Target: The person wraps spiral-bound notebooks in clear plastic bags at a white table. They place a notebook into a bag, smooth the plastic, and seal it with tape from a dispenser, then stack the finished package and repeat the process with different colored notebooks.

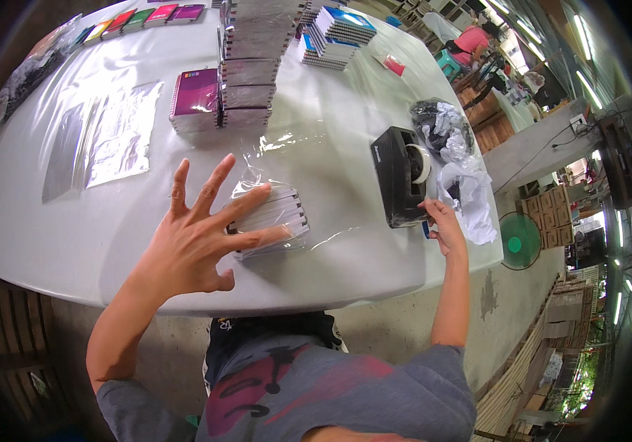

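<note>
Your left hand is spread wide, palm down, its index and middle fingers resting on one bundle in clear film; it presses but grips nothing. The bundle lies on the table, to the right of your left palm and well to the left of your right hand. That right hand is drawn into a near-closed pinch at the near end of one dispenser; whether tape is between the fingertips, you cannot tell from here.

The step in hand looks like taking tape while you steady the film. The next move seems to call for a clean tear at the dispenser, with the left fingers holding the folds down.

Just beyond your right hand, the dispenser carries one roll; past it lies crumpled plastic, pieces uncountable. Beyond your left hand stands one purple-topped stack, touching a long row of notebooks too crowded to count. Further out between your hands are two blue-topped stacks. Clear sheets overlap beyond your left fingers, their number unclear.
</note>
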A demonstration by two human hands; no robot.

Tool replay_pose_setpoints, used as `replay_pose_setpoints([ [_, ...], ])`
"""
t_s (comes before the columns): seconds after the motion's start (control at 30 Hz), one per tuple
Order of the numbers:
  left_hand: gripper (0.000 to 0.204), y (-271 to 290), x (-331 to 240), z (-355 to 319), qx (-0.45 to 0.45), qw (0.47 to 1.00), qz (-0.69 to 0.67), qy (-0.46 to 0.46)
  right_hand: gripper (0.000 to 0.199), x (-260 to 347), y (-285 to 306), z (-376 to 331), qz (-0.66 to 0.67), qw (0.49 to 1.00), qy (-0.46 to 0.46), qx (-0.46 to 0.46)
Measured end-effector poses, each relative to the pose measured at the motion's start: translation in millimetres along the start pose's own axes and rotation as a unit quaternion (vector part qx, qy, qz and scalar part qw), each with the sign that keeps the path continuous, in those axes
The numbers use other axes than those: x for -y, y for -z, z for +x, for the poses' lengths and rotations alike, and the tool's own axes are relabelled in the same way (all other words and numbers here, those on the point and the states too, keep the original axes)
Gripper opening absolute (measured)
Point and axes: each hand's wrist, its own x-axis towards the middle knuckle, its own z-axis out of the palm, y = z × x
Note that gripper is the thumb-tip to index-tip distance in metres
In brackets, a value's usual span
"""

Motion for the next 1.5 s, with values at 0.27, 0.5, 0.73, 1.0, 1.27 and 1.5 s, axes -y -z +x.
replay_pose_setpoints([
  [0.27,0.106,0,0,0,-0.010,1.000,0.009,-0.002,0.016,-18,-4,-9,0.330,0.942,-0.013,0.053],
  [0.5,0.106,3,-1,0,0.006,1.000,0.006,-0.001,0.016,-71,-4,-8,0.103,0.984,0.128,-0.074],
  [0.73,0.102,-5,2,-3,-0.035,0.999,0.008,-0.022,0.022,11,-45,-45,-0.006,0.949,0.225,-0.218],
  [1.0,0.101,-10,3,-1,-0.060,0.996,0.003,-0.065,0.073,176,-133,-66,-0.043,0.906,0.241,0.346],
  [1.27,0.102,-14,2,-3,-0.062,0.996,0.003,-0.064,0.089,203,-192,-57,-0.322,0.797,0.338,0.383],
  [1.5,0.104,-9,6,-8,-0.052,0.997,-0.031,-0.049,0.091,212,-153,-63,-0.420,0.765,0.412,0.263],
])
